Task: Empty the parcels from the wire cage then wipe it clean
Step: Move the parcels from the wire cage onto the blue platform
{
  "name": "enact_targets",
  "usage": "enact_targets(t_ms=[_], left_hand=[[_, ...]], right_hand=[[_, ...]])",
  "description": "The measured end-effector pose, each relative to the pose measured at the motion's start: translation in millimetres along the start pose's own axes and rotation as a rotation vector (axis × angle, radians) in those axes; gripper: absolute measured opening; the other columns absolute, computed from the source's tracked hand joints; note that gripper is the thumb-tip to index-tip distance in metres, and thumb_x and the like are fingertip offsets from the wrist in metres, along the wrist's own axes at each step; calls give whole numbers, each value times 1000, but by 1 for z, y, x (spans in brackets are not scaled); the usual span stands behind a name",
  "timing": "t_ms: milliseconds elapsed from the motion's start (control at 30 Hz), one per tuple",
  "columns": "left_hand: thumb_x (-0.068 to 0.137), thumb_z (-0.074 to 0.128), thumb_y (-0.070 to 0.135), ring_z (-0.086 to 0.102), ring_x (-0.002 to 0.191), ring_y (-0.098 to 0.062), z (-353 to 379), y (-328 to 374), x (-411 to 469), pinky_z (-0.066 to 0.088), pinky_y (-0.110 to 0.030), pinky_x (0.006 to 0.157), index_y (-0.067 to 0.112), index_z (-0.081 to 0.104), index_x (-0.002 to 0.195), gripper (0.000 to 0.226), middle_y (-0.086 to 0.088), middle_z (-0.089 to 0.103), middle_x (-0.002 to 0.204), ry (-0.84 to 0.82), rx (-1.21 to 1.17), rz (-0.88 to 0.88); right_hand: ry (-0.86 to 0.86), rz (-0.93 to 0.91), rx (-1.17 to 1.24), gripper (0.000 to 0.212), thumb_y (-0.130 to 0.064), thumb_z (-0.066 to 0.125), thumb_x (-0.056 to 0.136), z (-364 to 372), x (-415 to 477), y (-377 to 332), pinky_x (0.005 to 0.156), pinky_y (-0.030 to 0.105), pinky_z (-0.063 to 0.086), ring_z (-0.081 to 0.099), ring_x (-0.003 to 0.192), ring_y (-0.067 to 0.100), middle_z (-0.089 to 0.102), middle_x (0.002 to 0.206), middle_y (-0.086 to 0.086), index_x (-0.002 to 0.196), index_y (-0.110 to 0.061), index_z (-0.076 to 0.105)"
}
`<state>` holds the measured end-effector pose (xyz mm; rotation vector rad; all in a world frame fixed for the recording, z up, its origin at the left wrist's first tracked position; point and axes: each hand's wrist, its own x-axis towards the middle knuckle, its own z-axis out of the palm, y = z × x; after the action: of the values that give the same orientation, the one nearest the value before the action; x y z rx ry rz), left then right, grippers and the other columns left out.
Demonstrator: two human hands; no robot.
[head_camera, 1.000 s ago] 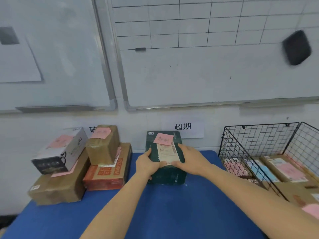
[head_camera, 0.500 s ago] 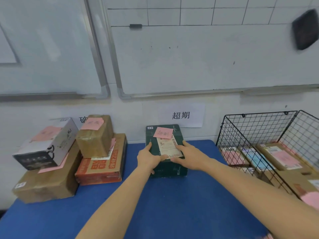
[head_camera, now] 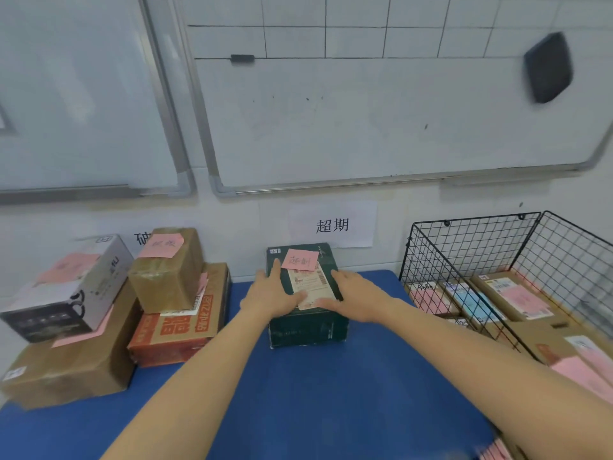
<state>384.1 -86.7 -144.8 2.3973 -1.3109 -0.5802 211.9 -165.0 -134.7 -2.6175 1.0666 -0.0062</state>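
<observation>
Whiteboards (head_camera: 381, 121) on wall; black eraser (head_camera: 548, 67); paper sign (head_camera: 332, 224)

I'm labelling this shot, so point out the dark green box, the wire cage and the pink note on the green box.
dark green box (head_camera: 308, 330): head view, on its front face.
wire cage (head_camera: 464, 247): head view, on its back mesh wall.
pink note (head_camera: 299, 259): head view, on its middle.

A white wall sign (head_camera: 332, 224) above the green box (head_camera: 306, 327) reads "超期".

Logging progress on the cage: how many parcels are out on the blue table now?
5. Four are stacked at the left: large brown box, red-printed carton, white-and-black box, taped brown box. The dark green box sits centre, under both hands. Others may be hidden behind.
</observation>
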Motion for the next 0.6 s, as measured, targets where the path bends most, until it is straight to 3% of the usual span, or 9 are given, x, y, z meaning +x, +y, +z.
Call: enact_targets(t_ms=[133,267,333,467,600], left_hand=[[89,55,51,20,143,-33,-20,19,0,29,-48,112,22,-6,152,93,-11,-6,160,76,71,137],[95,51,39,35,136,-32,-12,62,-13,38,-44,102,24,-13,151,86,-7,-17,159,222,46,365],[96,51,34,35,136,-30,-4,88,-19,38,-41,102,23,-10,152,84,-6,-14,159,216,9,470],[96,51,29,15,145,-26,11,145,-25,22,-36,113,16,0,153,77,-11,-2,159,178,-84,562],[95,54,26,24,142,-26,28,225,-36,23,-35,115,7,11,151,73,-15,13,155,194,-265,608]], right_hand=[[92,-40,-21,80,-60,55,87,-16,-15,9,106,39,38,40,132,24,43,146,5,147,-15,29],[206,-89,-202,69,-54,49,93,-37,-41,18,106,36,33,41,130,24,44,144,8,146,-12,32],[250,-90,-251,66,-49,47,95,-46,-51,26,107,36,30,40,132,24,43,146,9,146,-11,32],[341,-43,-255,62,-40,49,95,-76,-76,60,110,38,29,38,133,26,41,147,10,147,-11,32],[406,38,-321,59,-39,50,94,-111,-109,115,109,40,31,41,130,26,45,143,9,144,-13,35]])
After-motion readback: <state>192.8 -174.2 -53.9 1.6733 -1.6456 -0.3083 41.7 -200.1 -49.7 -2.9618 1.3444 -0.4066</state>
